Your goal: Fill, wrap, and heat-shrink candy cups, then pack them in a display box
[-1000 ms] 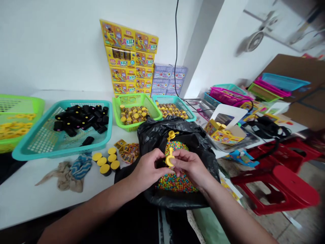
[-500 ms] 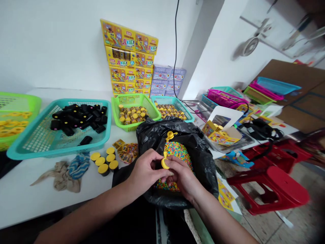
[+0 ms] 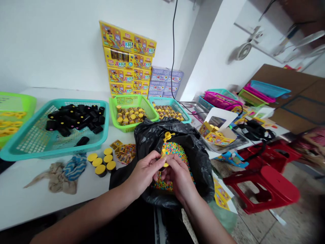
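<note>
My left hand (image 3: pixel 146 171) and my right hand (image 3: pixel 178 172) meet over the black plastic bag (image 3: pixel 203 169). Pinched between their fingertips is a small yellow cap (image 3: pixel 166 165), mostly covered by the fingers. Something dark shows just beneath it, too hidden to name. Below my hands, small multicoloured candy balls (image 3: pixel 175 149) fill the bag. Loose yellow plastic pieces (image 3: pixel 168 136) lie on the candy just beyond my fingers. To the left, several black cups with yellow lids (image 3: pixel 101 169) stand grouped on the table beside a fan of printed stickers (image 3: pixel 125 153).
A turquoise basket (image 3: pixel 33 150) holds black cups; a green basket (image 3: pixel 124 128) holds filled, yellow-lidded ones. Yellow boxes (image 3: pixel 119 75) are stacked against the wall. A crumpled cloth (image 3: pixel 63 179) lies at the left. A red stool (image 3: pixel 276 184) stands on the floor at the right.
My fingers have closed further over the yellow cap, with both thumbs now pressed together on it, so less of it shows. The view has shifted slightly to the right.
</note>
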`<state>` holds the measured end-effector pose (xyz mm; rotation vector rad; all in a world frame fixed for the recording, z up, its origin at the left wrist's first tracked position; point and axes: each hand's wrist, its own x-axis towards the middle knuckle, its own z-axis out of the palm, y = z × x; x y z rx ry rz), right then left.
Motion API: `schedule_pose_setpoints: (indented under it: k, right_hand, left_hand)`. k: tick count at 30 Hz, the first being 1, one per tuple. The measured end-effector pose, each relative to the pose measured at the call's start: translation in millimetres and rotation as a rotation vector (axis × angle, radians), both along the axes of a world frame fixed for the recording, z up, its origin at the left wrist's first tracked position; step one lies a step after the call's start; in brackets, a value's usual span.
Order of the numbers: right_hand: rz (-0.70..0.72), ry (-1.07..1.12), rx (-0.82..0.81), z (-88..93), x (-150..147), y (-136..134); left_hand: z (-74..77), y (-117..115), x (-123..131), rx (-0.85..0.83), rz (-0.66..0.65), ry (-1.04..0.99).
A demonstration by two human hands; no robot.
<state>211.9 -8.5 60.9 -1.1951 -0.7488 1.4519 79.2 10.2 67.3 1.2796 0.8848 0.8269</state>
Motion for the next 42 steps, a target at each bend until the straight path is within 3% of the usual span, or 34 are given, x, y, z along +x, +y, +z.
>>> schedule_pose_setpoints:
  k: [4, 10, 15, 20, 28, 36, 42]
  right_hand:
    - [-0.065, 0.109, 0.016, -4.4, -9, 1]
    - [-0.217, 0.091, 0.144, -8.6, -17, -5]
    - [-0.055, -0.002, 0.15, -1.6, -7, -6]
    - [0.068, -0.184, 0.355, -2.1, 6, -5]
    - [-0.054, -0.759, 0.781, -3.3, 6, -11]
    - [-0.067, -0.901, 0.87, -4.1, 4, -10]
    - [0.096, -0.891, 0.915, 4.7, -9, -8]
  left_hand:
    - [-2.6, -6, 3, -0.166, 0.021, -0.146]
    - [-4.7, -13, 10, -0.171, 0.092, -0.232]
    - [-3.2, -7, 5, -0.219, 0.068, -0.273]
    - [0.3, -1, -6, -0.31, -0.044, -0.387]
    - [-1.9, -6, -8, -0.295, 0.033, -0.366]
    - [2.7, -8, -15, -0.321, 0.024, -0.403]
    - [-11.5, -10, -43, -0.32, -0.147, -0.408]
